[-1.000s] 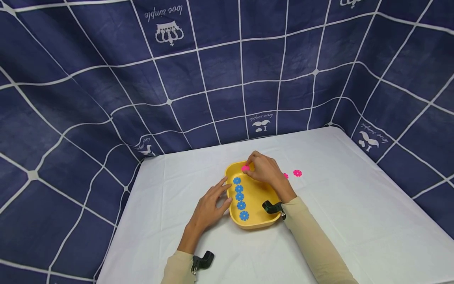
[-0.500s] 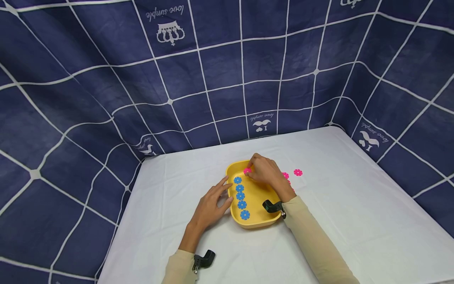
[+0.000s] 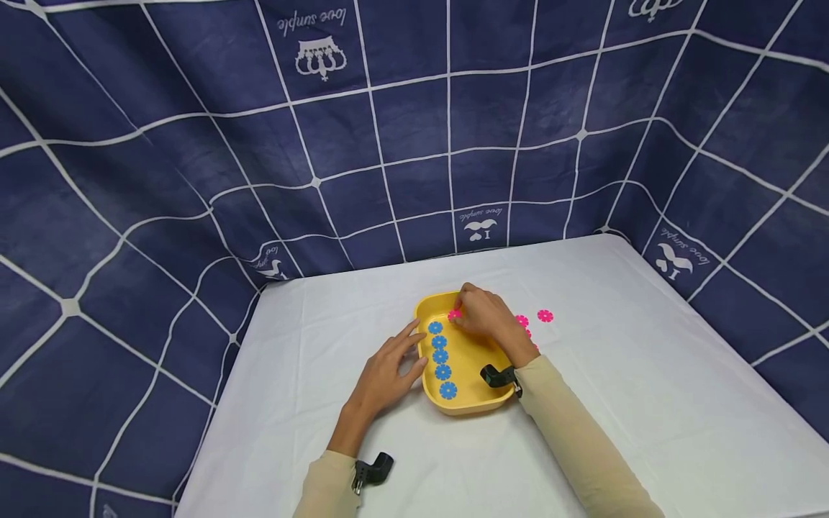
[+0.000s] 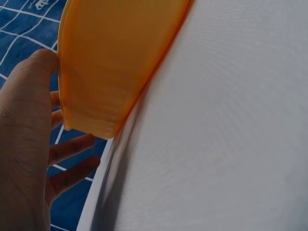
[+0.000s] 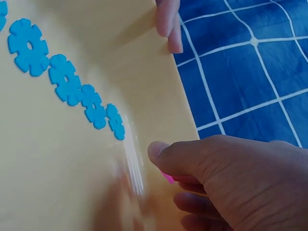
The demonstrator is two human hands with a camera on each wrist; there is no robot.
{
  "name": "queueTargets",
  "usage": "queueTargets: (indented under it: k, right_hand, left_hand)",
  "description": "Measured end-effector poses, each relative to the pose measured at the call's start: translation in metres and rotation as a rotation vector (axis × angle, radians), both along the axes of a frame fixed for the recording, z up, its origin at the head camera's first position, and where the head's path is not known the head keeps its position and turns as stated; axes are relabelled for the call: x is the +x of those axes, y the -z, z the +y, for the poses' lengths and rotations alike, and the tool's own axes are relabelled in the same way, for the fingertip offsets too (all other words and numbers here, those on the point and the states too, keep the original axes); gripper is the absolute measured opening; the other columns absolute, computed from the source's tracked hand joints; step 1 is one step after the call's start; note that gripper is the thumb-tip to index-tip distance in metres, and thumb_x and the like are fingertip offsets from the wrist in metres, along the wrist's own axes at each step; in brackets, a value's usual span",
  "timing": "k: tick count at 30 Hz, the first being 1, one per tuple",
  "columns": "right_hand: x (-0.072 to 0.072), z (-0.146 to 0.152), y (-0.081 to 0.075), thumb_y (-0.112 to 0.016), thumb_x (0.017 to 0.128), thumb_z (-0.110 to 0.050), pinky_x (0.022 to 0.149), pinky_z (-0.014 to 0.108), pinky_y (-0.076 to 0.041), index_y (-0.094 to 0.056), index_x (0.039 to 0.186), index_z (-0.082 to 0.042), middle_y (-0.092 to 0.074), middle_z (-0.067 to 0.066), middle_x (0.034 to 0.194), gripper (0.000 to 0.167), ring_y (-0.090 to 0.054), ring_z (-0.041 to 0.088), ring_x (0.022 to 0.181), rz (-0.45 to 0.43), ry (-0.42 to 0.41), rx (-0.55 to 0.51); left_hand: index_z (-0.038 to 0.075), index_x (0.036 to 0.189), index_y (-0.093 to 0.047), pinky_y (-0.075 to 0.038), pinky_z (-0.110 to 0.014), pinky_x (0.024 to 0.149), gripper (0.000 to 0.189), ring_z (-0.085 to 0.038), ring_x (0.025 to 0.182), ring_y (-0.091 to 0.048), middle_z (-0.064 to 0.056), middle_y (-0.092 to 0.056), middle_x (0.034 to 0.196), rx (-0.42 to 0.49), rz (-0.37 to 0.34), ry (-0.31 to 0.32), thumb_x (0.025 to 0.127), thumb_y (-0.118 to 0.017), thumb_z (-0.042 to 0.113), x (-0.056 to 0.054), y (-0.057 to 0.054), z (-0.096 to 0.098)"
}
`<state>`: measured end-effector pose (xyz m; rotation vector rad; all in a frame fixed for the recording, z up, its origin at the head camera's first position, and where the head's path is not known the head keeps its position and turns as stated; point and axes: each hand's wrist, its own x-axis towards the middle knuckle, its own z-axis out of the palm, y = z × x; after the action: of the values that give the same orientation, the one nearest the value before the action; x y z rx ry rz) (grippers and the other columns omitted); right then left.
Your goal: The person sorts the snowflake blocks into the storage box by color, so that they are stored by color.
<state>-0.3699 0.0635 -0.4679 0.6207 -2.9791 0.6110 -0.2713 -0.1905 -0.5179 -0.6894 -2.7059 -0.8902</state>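
A yellow plastic tray [image 3: 473, 374] stands on the white table. Along its left side runs a column of several blue flower-shaped discs [image 3: 440, 357], flat on the tray's floor. My right hand [image 3: 484, 315] pinches a pink flower-shaped disc [image 3: 454, 315] between thumb and fingertips, inside the tray near its far end. In the right wrist view only a sliver of that pink disc [image 5: 167, 177] shows beneath the thumb. My left hand [image 3: 383, 373] lies at the tray's left rim, fingers spread and fairly straight, the thumb touching the rim in the left wrist view.
More pink discs [image 3: 522, 321] lie on the table right of the tray, partly hidden by my right wrist. A single pink disc [image 3: 545, 316] sits farther right. A dark blue checked cloth [image 3: 414, 129] hangs behind the white table [image 3: 324, 309].
The right hand has lowered the pink disc slightly, nearer to me and a little rightward, deeper into the tray. The left hand stays at the rim. The view has shifted slightly.
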Motion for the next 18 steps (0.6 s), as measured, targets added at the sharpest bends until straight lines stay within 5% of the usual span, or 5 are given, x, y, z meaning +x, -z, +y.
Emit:
queueTargets:
  k: [18]
  right_hand:
    - [-0.0010,-0.0087,0.0053,-0.087,0.092,-0.032,0.087,0.041,-0.062,-0.077,0.106,-0.005,-0.065,0.008,0.104,0.032,-0.064,0.024,0.085,0.007,-0.048,0.149]
  left_hand:
    - [0.025,0.154,-0.060,-0.054,-0.049,0.110,0.053,-0.012,0.132,-0.063,0.019,-0.035,0.173,0.005,-0.017,-0.001,0.107,-0.063,0.049,-0.0002,0.0005,-0.0024]
